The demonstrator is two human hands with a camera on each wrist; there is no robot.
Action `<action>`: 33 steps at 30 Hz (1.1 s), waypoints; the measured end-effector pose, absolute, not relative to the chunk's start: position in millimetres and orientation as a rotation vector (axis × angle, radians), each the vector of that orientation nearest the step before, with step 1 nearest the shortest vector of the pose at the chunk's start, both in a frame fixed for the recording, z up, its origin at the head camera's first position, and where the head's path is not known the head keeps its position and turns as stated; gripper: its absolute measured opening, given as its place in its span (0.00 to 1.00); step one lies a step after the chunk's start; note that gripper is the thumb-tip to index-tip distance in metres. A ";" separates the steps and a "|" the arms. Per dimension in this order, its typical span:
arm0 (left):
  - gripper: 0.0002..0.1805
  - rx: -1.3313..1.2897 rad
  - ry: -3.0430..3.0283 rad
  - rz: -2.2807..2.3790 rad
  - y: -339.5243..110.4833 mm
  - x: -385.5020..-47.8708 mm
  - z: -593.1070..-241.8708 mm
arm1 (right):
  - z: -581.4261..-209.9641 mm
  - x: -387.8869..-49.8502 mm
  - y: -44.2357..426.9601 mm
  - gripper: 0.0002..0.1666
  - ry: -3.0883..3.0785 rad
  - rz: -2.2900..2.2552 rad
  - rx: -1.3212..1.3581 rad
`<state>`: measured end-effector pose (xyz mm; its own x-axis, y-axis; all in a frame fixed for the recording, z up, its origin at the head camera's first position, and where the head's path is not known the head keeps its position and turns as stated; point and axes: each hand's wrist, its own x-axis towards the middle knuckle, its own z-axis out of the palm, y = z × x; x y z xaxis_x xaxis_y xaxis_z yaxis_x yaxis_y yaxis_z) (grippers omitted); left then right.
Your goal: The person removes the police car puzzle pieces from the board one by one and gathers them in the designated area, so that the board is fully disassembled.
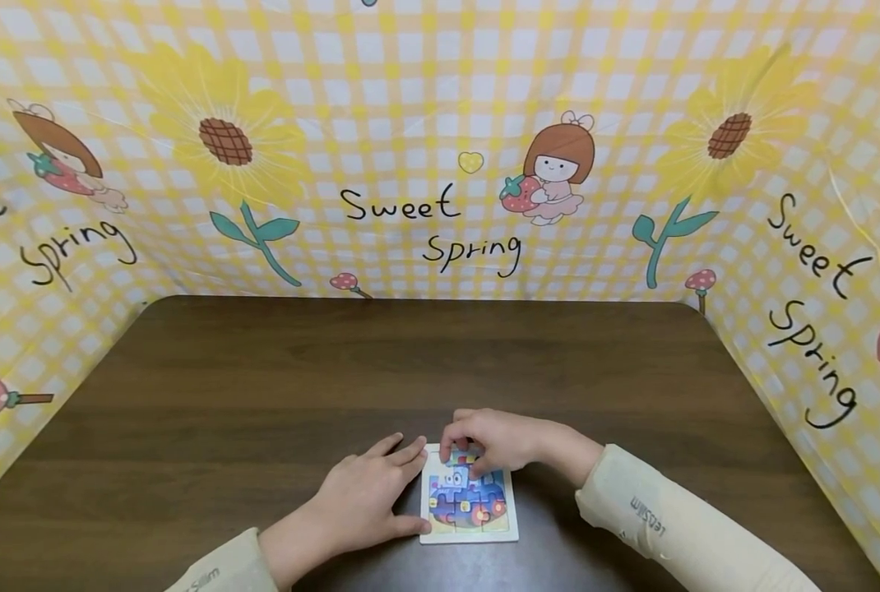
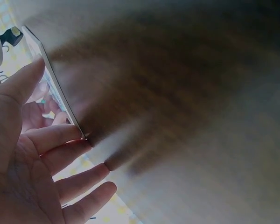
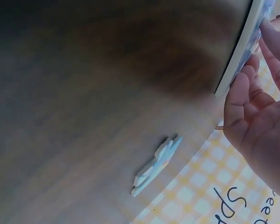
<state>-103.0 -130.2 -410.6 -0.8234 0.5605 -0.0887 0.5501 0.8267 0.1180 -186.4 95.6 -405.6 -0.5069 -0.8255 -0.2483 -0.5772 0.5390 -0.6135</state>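
A small jigsaw puzzle in a pale tray (image 1: pixel 470 538) lies near the front of the table, its picture blue with red and yellow parts. Along its left side is my left hand (image 1: pixel 358 493), fingers mostly straight. The thumb touches the lower left edge and the fingertips reach the upper left corner. From the upper right my right hand (image 1: pixel 502 436) reaches over the top of the puzzle, fingers bent, thumb and fingertips down on the pieces. It covers part of the top row; whether it pinches a piece is hidden.
Light blue loose puzzle pieces (image 3: pixel 156 165) lie on the table in the right wrist view, apart from the tray. A yellow checked cloth (image 1: pixel 410 123) with printed flowers rises around the back and sides of the dark wooden table (image 1: pixel 336 362).
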 end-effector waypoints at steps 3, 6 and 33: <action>0.46 0.875 2.884 0.129 -130.7 -103.6 -410.0 | -406.6 -184.5 94.7 0.18 2.274 -0.633 -1.128; 0.46 0.870 2.882 0.130 -131.0 -103.9 -409.7 | -407.2 -182.3 94.4 0.18 2.292 -0.635 -1.131; 0.46 0.863 2.885 0.138 -130.3 -102.9 -410.6 | -408.9 -188.2 105.3 0.11 2.219 -0.890 -1.138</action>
<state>-102.9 -130.3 -410.6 -0.8287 0.5516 -0.0952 0.5400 0.8325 0.1233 -188.2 105.3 -408.9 -0.5333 -0.8366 -0.1249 -0.5184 0.4399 -0.7333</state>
